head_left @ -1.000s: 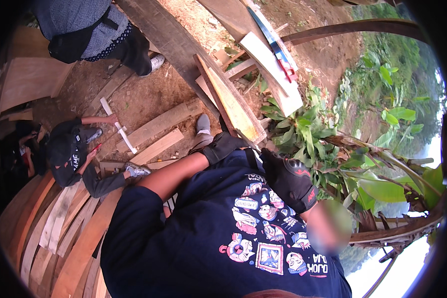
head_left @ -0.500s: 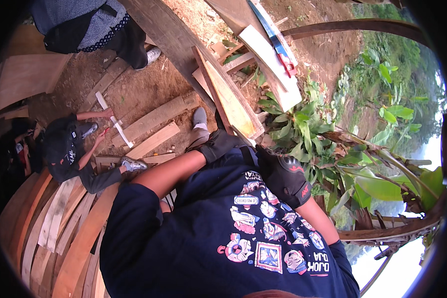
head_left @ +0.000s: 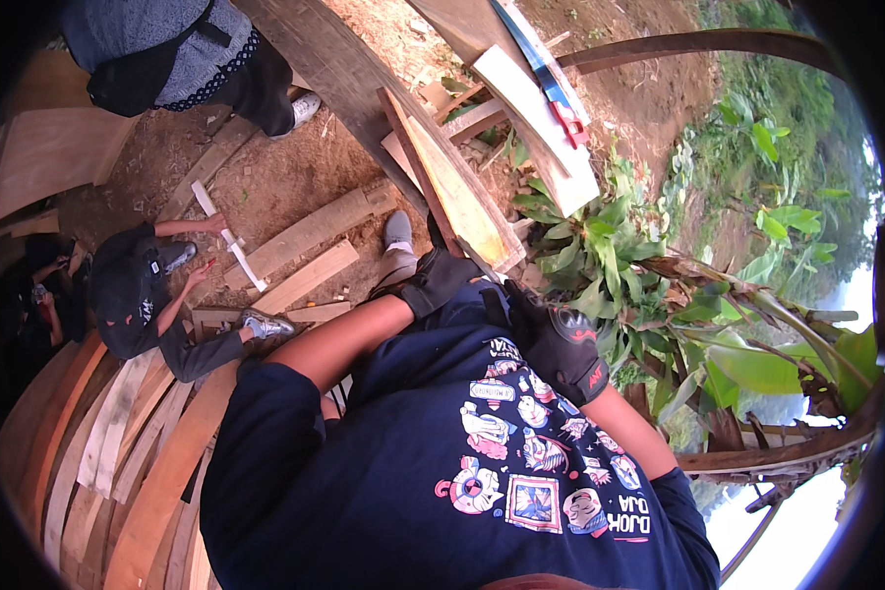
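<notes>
Just ahead of you, the tapered wooden plank [head_left: 469, 211] ran lengthwise away toward the upper left; your gloved left hand [head_left: 441, 283] lay by its brown edge, your gloved right hand [head_left: 558, 344] near its closer end. Whether either's fingers were spread or pinching, I couldn't tell.

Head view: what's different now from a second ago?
The co-worker's hand with the red object moved up and right, nearer the white strip. No grip visibly changed. The wearer's gloved left hand and right hand stayed near the tapered plank; the handsaw stayed put.
</notes>
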`<action>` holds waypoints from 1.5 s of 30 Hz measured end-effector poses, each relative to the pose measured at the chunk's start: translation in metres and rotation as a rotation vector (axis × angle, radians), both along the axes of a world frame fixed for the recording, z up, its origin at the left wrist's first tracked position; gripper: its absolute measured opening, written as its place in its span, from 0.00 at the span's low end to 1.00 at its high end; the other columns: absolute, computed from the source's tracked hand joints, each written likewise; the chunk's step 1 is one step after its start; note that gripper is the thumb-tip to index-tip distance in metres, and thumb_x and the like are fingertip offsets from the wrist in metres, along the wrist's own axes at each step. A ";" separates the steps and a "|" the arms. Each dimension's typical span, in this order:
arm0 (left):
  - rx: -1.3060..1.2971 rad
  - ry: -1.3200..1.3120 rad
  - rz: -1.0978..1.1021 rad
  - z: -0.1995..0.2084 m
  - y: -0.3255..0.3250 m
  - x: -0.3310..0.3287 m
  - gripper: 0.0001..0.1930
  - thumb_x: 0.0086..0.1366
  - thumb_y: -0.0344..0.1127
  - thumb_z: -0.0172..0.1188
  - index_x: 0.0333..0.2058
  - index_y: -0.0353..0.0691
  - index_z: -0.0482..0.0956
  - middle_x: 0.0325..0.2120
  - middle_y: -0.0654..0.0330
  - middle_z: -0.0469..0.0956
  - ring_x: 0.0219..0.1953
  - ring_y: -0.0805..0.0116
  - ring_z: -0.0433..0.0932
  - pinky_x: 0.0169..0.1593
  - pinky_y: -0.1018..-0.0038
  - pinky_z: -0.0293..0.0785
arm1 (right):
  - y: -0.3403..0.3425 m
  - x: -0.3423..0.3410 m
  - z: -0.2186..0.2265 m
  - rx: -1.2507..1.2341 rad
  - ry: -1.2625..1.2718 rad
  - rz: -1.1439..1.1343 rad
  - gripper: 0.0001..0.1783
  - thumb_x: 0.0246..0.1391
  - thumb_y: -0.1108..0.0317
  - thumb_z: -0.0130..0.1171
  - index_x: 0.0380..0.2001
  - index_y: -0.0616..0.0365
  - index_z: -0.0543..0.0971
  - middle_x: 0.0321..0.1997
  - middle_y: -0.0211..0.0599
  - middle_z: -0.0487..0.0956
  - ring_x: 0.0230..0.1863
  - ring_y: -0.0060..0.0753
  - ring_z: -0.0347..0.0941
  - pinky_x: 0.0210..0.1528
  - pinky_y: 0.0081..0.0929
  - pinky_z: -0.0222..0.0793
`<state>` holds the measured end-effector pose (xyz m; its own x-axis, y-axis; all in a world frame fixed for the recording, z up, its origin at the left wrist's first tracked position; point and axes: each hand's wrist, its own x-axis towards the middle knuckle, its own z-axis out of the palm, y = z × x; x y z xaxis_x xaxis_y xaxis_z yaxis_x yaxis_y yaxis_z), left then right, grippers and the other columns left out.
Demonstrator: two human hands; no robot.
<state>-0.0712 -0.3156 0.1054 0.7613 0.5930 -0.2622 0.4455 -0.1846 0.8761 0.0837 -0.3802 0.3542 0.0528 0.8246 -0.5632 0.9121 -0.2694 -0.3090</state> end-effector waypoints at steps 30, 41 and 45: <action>0.013 -0.006 -0.131 0.024 0.015 0.000 0.13 0.73 0.44 0.61 0.47 0.48 0.91 0.44 0.56 0.89 0.45 0.58 0.89 0.46 0.61 0.83 | 0.012 -0.008 -0.024 0.162 0.192 -0.224 0.22 0.69 0.51 0.64 0.56 0.53 0.87 0.38 0.52 0.88 0.35 0.49 0.88 0.39 0.43 0.83; 0.096 -0.179 -0.076 -0.023 0.008 -0.006 0.16 0.71 0.46 0.63 0.53 0.53 0.90 0.47 0.56 0.90 0.48 0.54 0.88 0.51 0.58 0.83 | 0.015 0.004 0.020 -0.066 0.122 -0.219 0.24 0.71 0.56 0.59 0.67 0.47 0.82 0.52 0.53 0.88 0.50 0.56 0.87 0.52 0.46 0.81; 0.135 -0.149 -0.094 -0.008 0.013 -0.005 0.16 0.70 0.46 0.63 0.53 0.54 0.89 0.49 0.56 0.89 0.50 0.54 0.88 0.52 0.57 0.83 | 0.004 0.003 0.016 0.037 0.030 -0.104 0.25 0.73 0.53 0.56 0.66 0.49 0.81 0.43 0.51 0.89 0.42 0.53 0.87 0.45 0.48 0.81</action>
